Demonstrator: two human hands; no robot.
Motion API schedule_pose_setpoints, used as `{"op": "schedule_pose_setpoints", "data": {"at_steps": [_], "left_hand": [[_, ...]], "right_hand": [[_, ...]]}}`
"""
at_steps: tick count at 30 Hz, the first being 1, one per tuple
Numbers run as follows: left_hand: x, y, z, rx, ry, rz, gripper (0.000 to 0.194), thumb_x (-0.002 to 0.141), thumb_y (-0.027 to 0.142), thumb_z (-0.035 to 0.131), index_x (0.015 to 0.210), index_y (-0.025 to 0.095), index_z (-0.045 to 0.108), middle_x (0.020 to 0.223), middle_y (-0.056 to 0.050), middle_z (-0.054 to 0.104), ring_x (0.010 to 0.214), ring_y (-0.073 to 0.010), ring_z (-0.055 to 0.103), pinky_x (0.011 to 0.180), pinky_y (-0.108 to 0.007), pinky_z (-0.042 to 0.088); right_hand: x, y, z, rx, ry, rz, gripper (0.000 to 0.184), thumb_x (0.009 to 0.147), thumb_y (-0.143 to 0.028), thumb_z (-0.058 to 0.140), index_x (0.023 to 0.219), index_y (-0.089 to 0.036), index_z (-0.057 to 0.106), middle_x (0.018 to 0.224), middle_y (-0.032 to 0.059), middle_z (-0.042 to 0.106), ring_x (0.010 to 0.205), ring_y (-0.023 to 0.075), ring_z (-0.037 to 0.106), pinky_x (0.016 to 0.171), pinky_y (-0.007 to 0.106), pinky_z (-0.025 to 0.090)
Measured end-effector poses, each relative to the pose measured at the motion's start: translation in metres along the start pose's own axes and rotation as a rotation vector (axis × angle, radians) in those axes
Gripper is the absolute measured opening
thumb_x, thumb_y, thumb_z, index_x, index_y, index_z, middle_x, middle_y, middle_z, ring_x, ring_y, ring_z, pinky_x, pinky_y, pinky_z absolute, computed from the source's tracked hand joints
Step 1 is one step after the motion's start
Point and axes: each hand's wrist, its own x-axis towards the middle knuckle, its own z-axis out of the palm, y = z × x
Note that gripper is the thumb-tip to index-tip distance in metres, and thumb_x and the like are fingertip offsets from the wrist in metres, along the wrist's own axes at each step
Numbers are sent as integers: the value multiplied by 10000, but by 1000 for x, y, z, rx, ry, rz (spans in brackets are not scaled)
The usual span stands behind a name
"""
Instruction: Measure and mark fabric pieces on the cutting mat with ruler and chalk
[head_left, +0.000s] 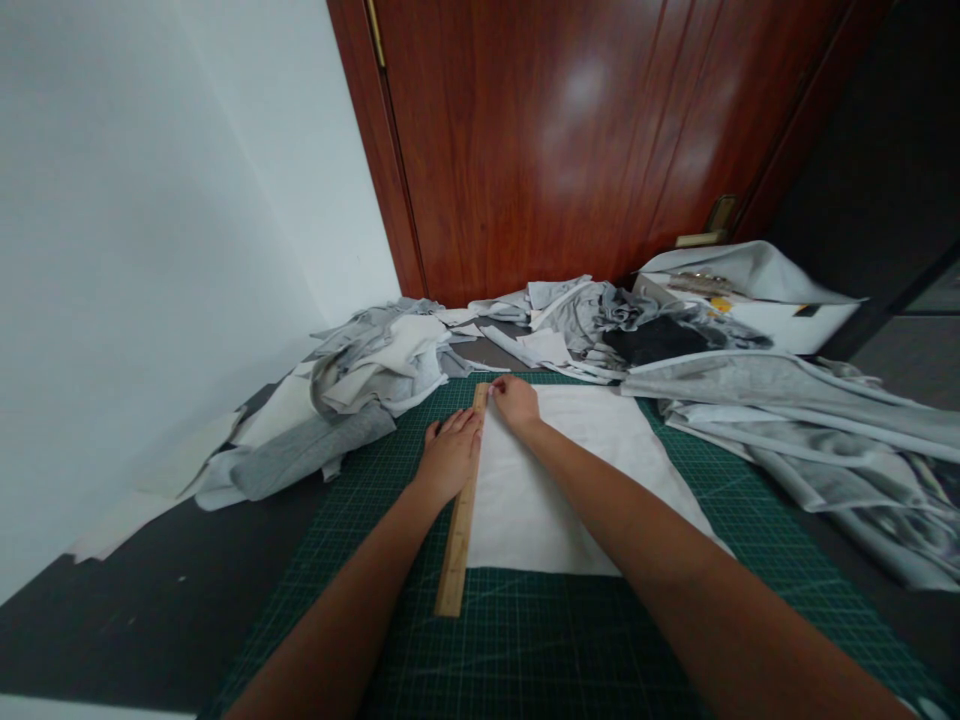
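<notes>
A long wooden ruler (455, 560) lies along the left edge of a white cloth (536, 530), which is spread flat on a green gridded cutting mat (555, 640). My left hand (450, 455) rests on the ruler's upper half from the left side, its fingers stretched out and lying flat. At the cloth's far left corner, beside the ruler's top end, my right hand (516, 402) is closed in a pinch. Something small and pale shows at its fingertips, too small to make out. My right forearm crosses over the cloth and hides part of it.
Grey and white fabric scraps (397, 370) are heaped left of the mat and along its far side. More grey fabric (810, 420) lies piled on the right. A white box (795, 325) stands at the back right, before a brown wooden door (555, 150). A white wall (165, 200) rises at left.
</notes>
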Motion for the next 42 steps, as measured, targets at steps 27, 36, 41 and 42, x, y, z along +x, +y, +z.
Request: {"op": "schedule_pose_setpoints", "data": {"at_steps": [27,36,41,42], "left_hand": [[3,0,4,28,32,-22,426,945,202,314,1324,257,499,1418,-41,489,1318,-207,411,1057,-495,274],[4,-4,11,54,72,0,417,954,219,303,1325,250,493,1420,-53,486,1318,-213,410,1031,-492,290],[5,-4,11,75,56,0,424,953,206,294,1324,257,493,1424,-59,480,1315,-219,412,1031,-506,280],[5,-4,11,75,52,0,424,954,210,293,1324,260,493,1426,-57,478,1317,-221,408,1030,-512,278]], "right_hand": [[-17,-16,-15,-91,-120,20,238,830,-219,515,933,-167,722,1022,106,716,994,215,641,793,262,438],[-51,-17,-22,-101,-177,-38,253,837,-258,509,954,-168,714,1011,102,714,963,215,642,782,268,431],[-76,-20,-28,-76,-233,-79,248,829,-247,505,934,-170,716,994,89,721,947,204,648,765,255,428],[-82,-21,-29,-66,-242,-86,244,829,-245,506,925,-170,717,986,87,723,942,203,650,763,254,428]]}}
